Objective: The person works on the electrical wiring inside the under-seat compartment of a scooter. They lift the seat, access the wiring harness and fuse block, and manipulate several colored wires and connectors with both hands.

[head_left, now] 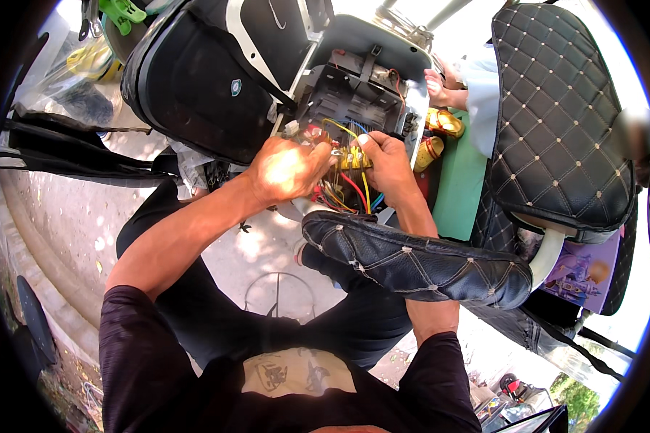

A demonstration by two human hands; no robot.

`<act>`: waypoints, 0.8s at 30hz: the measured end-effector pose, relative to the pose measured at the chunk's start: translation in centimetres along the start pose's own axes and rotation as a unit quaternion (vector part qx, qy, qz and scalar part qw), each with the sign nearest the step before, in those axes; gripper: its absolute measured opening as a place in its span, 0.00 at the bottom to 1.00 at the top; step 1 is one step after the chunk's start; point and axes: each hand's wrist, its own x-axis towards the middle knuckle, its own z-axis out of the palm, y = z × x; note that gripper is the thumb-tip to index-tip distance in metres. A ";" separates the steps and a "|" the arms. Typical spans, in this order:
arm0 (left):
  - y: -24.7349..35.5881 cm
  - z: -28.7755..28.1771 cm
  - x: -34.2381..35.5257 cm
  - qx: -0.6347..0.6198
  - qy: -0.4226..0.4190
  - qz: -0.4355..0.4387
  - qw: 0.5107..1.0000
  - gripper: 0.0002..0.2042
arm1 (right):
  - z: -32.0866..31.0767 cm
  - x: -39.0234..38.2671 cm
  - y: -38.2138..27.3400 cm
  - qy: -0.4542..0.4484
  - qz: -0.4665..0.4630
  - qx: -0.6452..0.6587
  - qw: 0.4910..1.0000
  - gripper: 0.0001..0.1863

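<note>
Both hands work over the loose wiring in an open grey compartment (404, 52), part of a vehicle with padded seats. My left hand (289, 169) is closed, its thumb and finger pinched at the wires; what lies between them is hidden. On the other side, my right hand (390, 162) pinches at a yellow wire (369, 189) that bends past its thumb. A row of yellow-and-metal connections (352, 157) sits between the hands. Red (354, 186) and blue wires run below them. Farther back in the compartment is a dark ribbed tray (354, 97).
A black padded seat (188, 86) is tipped up at left. The quilted armrest (419, 263) crosses over my right forearm. At right stand a quilted backrest (556, 108) and a green panel (458, 180). Another person's bare foot (435, 88) is beside the compartment, above yellow sandals (444, 123).
</note>
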 end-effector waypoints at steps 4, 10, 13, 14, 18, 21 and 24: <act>-0.6 -0.3 -0.1 -0.038 0.025 0.033 0.998 0.09 | 0.1 0.0 0.0 -0.016 -0.002 0.006 1.000 0.15; 1.4 -0.8 0.3 -0.038 0.016 -0.127 0.991 0.10 | 0.2 -0.2 -0.3 -0.005 0.024 0.053 0.998 0.15; 1.6 -2.5 1.4 -0.033 -0.084 -0.225 0.970 0.13 | -0.2 -0.1 -0.1 -0.019 0.033 0.084 0.996 0.12; 1.8 -2.6 1.7 -0.035 -0.094 -0.226 0.969 0.12 | -0.3 -0.1 -0.1 -0.020 0.033 0.088 0.995 0.12; 1.8 -0.8 1.5 -0.037 -0.086 -0.148 0.984 0.10 | -0.2 -0.2 -0.5 -0.016 0.029 0.075 0.997 0.12; 2.1 -0.4 1.9 -0.031 -0.099 -0.144 0.984 0.08 | -0.3 -0.3 -0.3 -0.015 0.026 0.069 0.997 0.12; 2.0 0.2 1.5 -0.031 -0.071 -0.125 0.989 0.08 | -0.1 -0.3 -0.4 -0.016 0.027 0.066 0.997 0.12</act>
